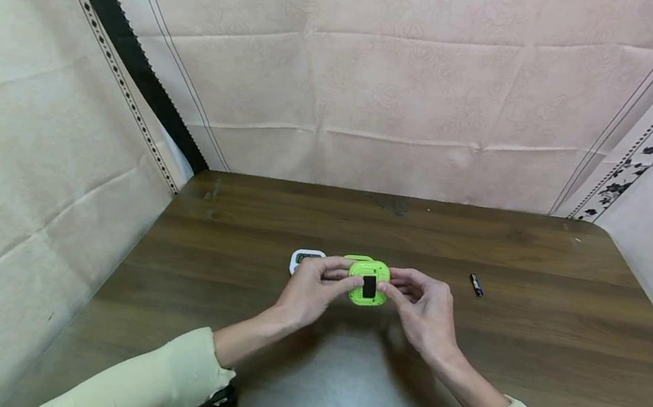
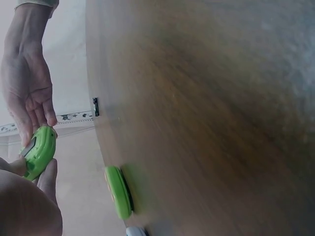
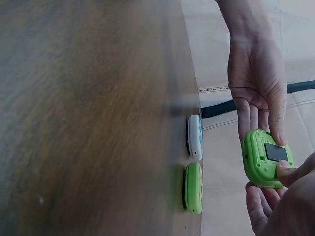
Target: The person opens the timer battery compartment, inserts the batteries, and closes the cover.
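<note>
A lime-green digital timer (image 1: 359, 295), square with rounded corners, is held up between both hands over the table. A dark rectangle on its face turns toward the head camera. My left hand (image 1: 314, 287) pinches its left side, thumb on the face beside the dark rectangle and fingers behind. On the opposite side my right hand (image 1: 428, 311) grips it the same way, its thumb at the rectangle's edge. The right wrist view shows the timer's face (image 3: 253, 164) and both thumbs on it. The fingertips behind the timer are partly hidden.
Beyond the hands, a second green timer (image 3: 194, 188) and a white timer (image 3: 196, 137) with blue buttons lie side by side on the brown wooden table (image 1: 274, 217). A small dark battery (image 1: 476, 285) lies to the right. Pale cloth (image 1: 392, 101) hangs behind the table.
</note>
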Motion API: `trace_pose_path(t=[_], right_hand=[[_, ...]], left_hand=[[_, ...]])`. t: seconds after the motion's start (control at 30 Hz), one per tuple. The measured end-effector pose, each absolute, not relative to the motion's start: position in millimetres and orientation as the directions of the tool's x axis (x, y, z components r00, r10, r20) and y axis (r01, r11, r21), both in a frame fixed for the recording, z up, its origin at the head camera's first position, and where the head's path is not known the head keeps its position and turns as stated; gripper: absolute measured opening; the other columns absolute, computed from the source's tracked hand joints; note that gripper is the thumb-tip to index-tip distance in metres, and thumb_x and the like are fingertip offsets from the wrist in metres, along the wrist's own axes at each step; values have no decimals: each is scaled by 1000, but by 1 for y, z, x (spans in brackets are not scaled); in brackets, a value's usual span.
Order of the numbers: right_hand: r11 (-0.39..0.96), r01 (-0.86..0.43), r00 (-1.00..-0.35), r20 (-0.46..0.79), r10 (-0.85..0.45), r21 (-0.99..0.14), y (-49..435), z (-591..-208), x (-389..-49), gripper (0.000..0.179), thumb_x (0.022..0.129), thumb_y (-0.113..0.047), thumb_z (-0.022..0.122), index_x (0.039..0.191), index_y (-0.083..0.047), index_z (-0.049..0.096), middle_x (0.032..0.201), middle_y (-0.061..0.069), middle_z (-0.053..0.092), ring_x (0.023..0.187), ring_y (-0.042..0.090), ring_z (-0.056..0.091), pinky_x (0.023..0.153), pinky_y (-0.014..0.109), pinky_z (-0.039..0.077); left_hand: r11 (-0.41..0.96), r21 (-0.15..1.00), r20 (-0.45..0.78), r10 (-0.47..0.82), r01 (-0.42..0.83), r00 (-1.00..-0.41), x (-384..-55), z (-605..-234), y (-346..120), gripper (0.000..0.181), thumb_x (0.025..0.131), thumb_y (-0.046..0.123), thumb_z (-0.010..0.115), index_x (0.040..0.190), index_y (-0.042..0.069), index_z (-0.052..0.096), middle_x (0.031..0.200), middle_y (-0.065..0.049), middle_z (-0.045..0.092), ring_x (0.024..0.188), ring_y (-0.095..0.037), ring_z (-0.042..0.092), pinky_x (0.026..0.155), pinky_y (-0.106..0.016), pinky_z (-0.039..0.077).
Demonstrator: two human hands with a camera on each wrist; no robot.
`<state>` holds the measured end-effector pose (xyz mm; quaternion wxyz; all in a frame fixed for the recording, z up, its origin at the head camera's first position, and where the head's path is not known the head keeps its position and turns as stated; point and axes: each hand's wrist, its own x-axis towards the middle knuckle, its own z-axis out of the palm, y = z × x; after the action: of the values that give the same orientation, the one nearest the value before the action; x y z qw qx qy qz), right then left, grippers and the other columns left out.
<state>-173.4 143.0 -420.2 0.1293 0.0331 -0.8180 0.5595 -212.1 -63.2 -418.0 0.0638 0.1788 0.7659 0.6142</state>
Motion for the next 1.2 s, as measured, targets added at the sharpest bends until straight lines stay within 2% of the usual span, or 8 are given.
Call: trace_pose_path(t=[0.5, 0.87, 1.2], right_hand=[[366, -152, -972, 206, 114, -918, 141, -422, -176, 24, 94, -5, 82, 117, 2, 78, 102, 15, 78, 90, 24, 75, 75, 15, 59], [324, -112, -993, 121, 8, -939, 150, -418, -177, 32, 99, -16, 79, 125, 2, 73, 106, 15, 74, 93, 27, 72, 75, 19, 60], [351, -165, -980, 192, 44, -922, 149, -421, -179, 28, 95, -7, 82, 119, 3, 75, 102, 15, 76, 89, 24, 71, 75, 19, 61]], left_hand=[[178, 966, 117, 343, 186, -932, -214, -420, -60, 31, 100, 14, 77, 127, -1, 73, 114, -16, 78, 107, -26, 76, 94, -51, 62], [171, 975, 74, 351, 142, -933, -217, -420, -61, 35, 100, 16, 77, 130, -1, 72, 116, -16, 78, 108, -25, 76, 92, -46, 63], [177, 969, 101, 354, 173, -930, -216, -419, -59, 33, 100, 14, 78, 128, -1, 72, 113, -15, 79, 106, -25, 77, 92, -53, 63]])
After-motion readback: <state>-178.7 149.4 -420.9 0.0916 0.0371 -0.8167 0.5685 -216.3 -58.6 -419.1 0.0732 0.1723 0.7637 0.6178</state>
